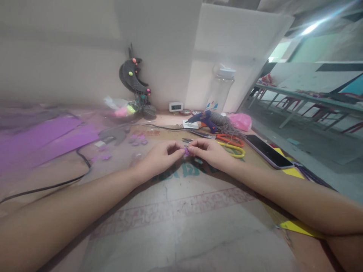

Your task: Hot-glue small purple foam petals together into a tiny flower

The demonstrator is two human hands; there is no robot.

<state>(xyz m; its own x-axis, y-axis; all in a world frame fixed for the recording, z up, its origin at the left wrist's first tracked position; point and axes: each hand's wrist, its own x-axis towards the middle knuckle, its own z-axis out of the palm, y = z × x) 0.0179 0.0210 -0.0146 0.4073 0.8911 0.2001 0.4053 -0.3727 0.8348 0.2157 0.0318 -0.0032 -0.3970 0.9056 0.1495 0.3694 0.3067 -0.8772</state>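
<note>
A small purple piece (186, 152) sits between the fingertips of both hands, over the middle of the cardboard (198, 223). My left hand (167, 154) pinches it from the left, thumb and forefinger pressed together. From the other side, my right hand (207, 150) pinches it too. Its exact shape is too small to make out. Several purple flower-like pieces (138, 140) lie beyond my left hand. Just past my right hand are yellow-handled scissors (236, 151) and an orange-handled tool (234, 139).
A blue glue gun (208, 122) lies by grey yarn (224, 122). A phone (268, 151) rests at the right edge. Behind stand a clear bottle (221, 90), a small clock (176, 107) and a dark crescent ornament (129, 75). Purple sheets (56, 136) and a black cord (56, 184) occupy the left.
</note>
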